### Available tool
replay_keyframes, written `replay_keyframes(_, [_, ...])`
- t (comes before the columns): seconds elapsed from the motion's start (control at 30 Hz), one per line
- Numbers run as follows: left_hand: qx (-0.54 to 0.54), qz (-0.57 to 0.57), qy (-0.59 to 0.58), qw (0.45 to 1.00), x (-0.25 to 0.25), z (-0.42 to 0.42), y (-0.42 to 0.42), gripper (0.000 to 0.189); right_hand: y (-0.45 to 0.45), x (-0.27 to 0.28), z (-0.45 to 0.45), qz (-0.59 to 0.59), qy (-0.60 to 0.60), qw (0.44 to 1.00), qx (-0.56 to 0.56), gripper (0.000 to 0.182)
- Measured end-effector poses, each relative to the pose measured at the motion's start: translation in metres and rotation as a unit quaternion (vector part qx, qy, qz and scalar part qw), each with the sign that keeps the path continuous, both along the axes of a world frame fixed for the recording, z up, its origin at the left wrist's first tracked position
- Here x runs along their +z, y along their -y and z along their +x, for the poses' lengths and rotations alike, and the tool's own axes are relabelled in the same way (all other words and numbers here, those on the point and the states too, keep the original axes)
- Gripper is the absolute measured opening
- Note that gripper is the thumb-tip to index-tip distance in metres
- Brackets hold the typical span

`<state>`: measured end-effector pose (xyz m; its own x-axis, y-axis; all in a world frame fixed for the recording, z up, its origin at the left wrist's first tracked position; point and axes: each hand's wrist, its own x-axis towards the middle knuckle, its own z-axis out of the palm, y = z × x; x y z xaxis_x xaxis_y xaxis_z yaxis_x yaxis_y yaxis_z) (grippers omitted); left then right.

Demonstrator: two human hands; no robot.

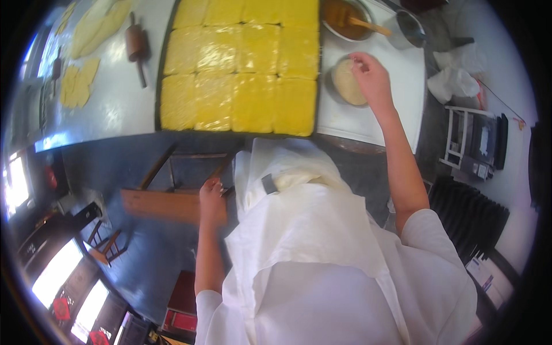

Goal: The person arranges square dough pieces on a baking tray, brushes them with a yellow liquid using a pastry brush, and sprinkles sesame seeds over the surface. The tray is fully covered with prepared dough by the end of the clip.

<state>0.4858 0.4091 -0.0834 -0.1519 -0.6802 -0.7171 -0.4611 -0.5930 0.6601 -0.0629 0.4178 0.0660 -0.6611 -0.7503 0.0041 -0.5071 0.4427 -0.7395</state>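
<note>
A tray of square yellow dough pieces (235, 64) with a glossy, wet-looking surface lies on the table in front of me. To its right, my right hand (371, 79) is over the right side of a bowl of pale, seed-like grains (347, 82). Its fingertips are drawn together above the grains; whether they pinch any is too small to tell. My left hand (211, 192) hangs by my side, away from the tabletop, its fingers curled and slightly blurred. No object shows in it.
Beyond the grain bowl are a metal bowl of orange-brown liquid (336, 19) with a wooden-handled brush (368, 26) and a metal pot (405, 28). Left of the tray lie a rolling pin (136, 43) and flattened dough (79, 84). A wooden stool (168, 205) stands below my left hand.
</note>
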Motion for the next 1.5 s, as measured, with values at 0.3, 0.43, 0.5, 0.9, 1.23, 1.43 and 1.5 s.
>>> replay_keyframes(0.3, [-0.097, 0.018, -0.009, 0.995, -0.037, -0.025, -0.001, 0.03, -0.043, -0.059, -0.026, 0.122, -0.096, 0.973, 0.173, 0.032])
replay_keyframes(0.43, [-0.061, -0.034, 0.02, 0.997, -0.023, -0.032, -0.005, 0.03, -0.044, -0.065, -0.044, 0.138, -0.032, 0.978, 0.152, 0.025])
replay_keyframes(0.5, [-0.043, -0.048, 0.038, 0.997, -0.019, -0.027, -0.009, 0.028, -0.037, -0.051, -0.05, 0.116, 0.169, 0.975, 0.082, 0.019])
replay_keyframes(0.9, [0.0, -0.02, 0.022, 1.0, -0.011, -0.003, -0.009, 0.028, 0.107, -0.009, 0.126, 0.021, 0.354, 0.886, 0.3, 0.018])
replay_keyframes(1.23, [0.069, -0.017, -0.027, 0.997, -0.021, 0.041, 0.014, 0.028, 0.162, -0.02, 0.231, -0.03, 0.338, 0.898, 0.279, 0.019])
replay_keyframes(1.43, [0.013, -0.042, -0.027, 0.999, -0.04, 0.051, 0.049, 0.028, 0.159, -0.009, 0.211, -0.025, 0.336, 0.922, 0.192, 0.019])
replay_keyframes(1.5, [0.0, -0.015, -0.023, 1.0, -0.04, 0.053, 0.061, 0.027, 0.145, 0.003, 0.184, -0.024, 0.304, 0.942, 0.14, 0.02])
